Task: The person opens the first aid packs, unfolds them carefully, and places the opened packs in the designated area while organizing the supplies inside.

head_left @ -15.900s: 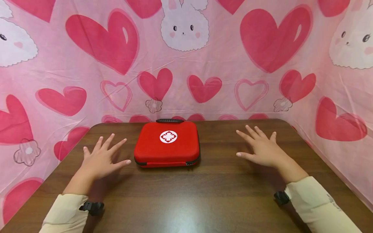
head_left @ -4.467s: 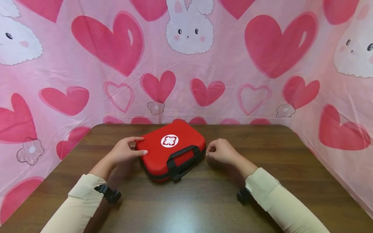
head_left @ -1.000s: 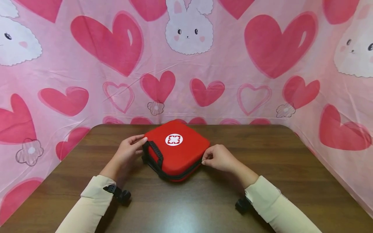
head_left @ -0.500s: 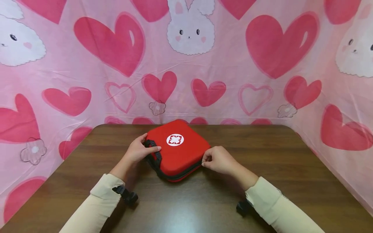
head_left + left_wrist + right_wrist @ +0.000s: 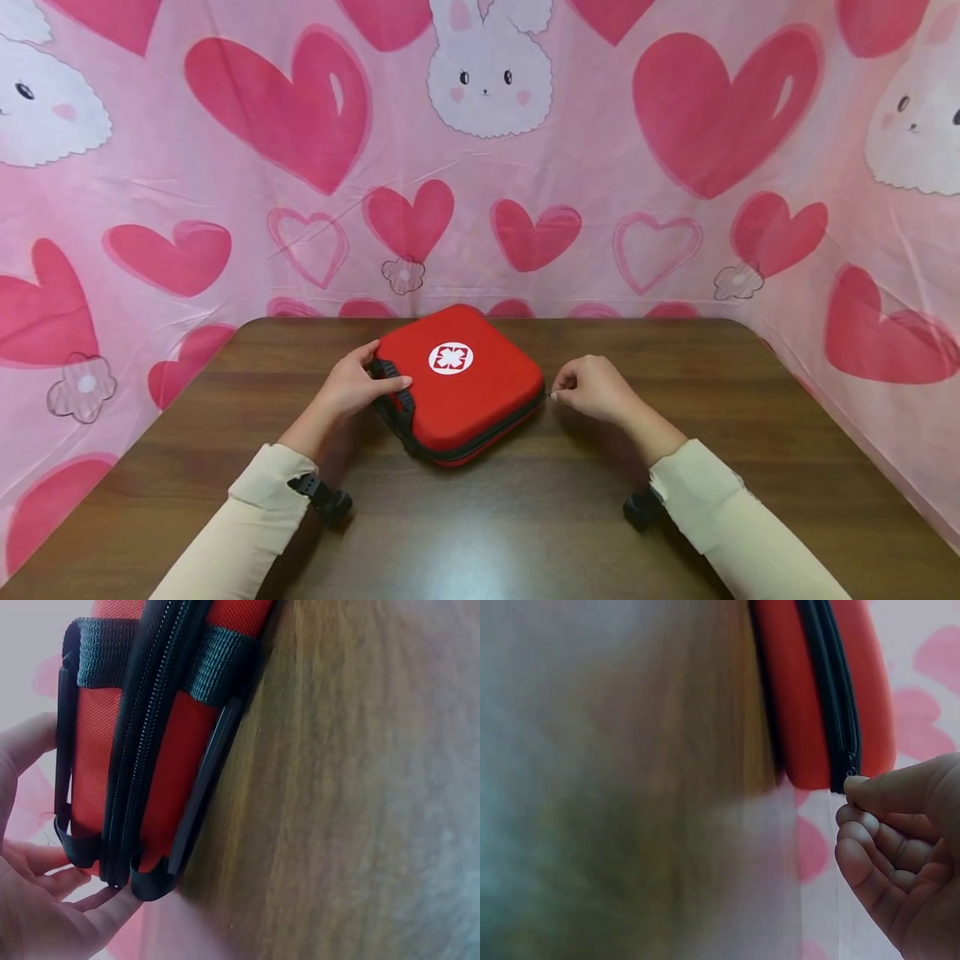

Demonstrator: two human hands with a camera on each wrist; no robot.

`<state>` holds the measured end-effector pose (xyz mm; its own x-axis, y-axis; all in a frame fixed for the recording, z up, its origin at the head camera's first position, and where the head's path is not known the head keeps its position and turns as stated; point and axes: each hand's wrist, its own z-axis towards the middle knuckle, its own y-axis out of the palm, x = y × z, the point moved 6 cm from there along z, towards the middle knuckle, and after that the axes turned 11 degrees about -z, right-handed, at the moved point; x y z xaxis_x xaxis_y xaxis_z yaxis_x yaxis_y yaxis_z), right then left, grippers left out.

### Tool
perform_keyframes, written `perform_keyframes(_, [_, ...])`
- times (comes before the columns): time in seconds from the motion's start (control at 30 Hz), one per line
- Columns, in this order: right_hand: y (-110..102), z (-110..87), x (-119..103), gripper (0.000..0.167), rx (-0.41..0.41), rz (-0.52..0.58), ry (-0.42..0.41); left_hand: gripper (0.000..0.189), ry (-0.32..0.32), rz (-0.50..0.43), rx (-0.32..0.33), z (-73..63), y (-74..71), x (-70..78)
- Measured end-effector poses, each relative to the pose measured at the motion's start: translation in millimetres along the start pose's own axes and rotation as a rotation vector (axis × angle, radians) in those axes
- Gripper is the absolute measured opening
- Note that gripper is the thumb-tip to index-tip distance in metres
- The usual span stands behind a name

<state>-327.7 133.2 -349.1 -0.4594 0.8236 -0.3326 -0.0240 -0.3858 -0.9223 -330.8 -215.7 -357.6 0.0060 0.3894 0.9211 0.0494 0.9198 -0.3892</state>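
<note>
A red hard-shell first-aid case (image 5: 483, 392) with a white round cross emblem lies cornerwise on the table, its lid down. My left hand (image 5: 351, 385) grips its left corner, the thumb on top over a black carry handle (image 5: 406, 403) and the fingers at the side. Two black handles flank the zipper (image 5: 146, 742) in the left wrist view, where the zipper teeth look joined. At the case's right corner my right hand (image 5: 596, 390) pinches the zipper pull between thumb and index finger. The zipper slider (image 5: 850, 760) sits at that corner in the right wrist view.
A brown wood-grain table (image 5: 480, 517) carries the case near its back edge. Behind and at both sides hangs a pink cloth (image 5: 592, 150) with hearts and rabbits. Black camera straps are worn on both wrists, below cream sleeves.
Over the last half second my right hand has drawn the zipper pull along to the right corner. Since earlier the case has been turned, bringing the handles to the left under my left hand.
</note>
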Motion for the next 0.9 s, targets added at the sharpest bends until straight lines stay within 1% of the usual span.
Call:
perform_keyframes(0.17, [-1.4,11.3,10.5,0.008,0.011,-0.001,0.024,0.097,0.011,0.024,-0.01,5.5,0.5,1.2])
perform_keyframes(0.23, [-1.2,14.2,12.0,0.008,0.009,0.004,0.017,0.097,0.013,0.039,-0.015,8.1,0.0,1.7])
perform_keyframes(0.4, [2.0,13.9,13.6,0.008,-0.037,0.045,0.018,0.095,0.006,0.029,-0.031,13.6,-2.7,-0.2])
perform_keyframes(0.47, [3.8,11.5,13.0,0.008,-0.058,0.063,0.02,0.093,-0.003,0.015,-0.019,13.4,-4.2,-1.5])
perform_keyframes(0.53, [5.5,8.6,11.2,0.009,-0.074,0.074,0.018,0.091,-0.022,0.022,0.015,11.6,-6.6,-3.2])
perform_keyframes(0.67, [6.5,3.2,2.1,0.01,-0.076,0.081,-0.022,0.082,-0.061,0.036,0.111,6.5,-11.0,-4.9])
perform_keyframes(0.73, [6.8,1.2,-4.5,0.011,-0.069,0.083,-0.051,0.078,-0.07,0.003,0.131,4.9,-10.4,-4.3])
perform_keyframes(0.8, [7.2,-0.5,-12.1,0.012,-0.06,0.08,-0.092,0.077,-0.067,-0.036,0.12,4.7,-7.7,-2.8])
perform_keyframes(0.87, [8.2,-2.3,-20.0,0.013,-0.053,0.077,-0.129,0.08,-0.061,-0.063,0.09,4.3,-3.4,-0.8])
perform_keyframes(0.9, [9.1,-3.1,-23.8,0.014,-0.053,0.079,-0.146,0.082,-0.055,-0.06,0.07,4.3,-1.2,0.3])
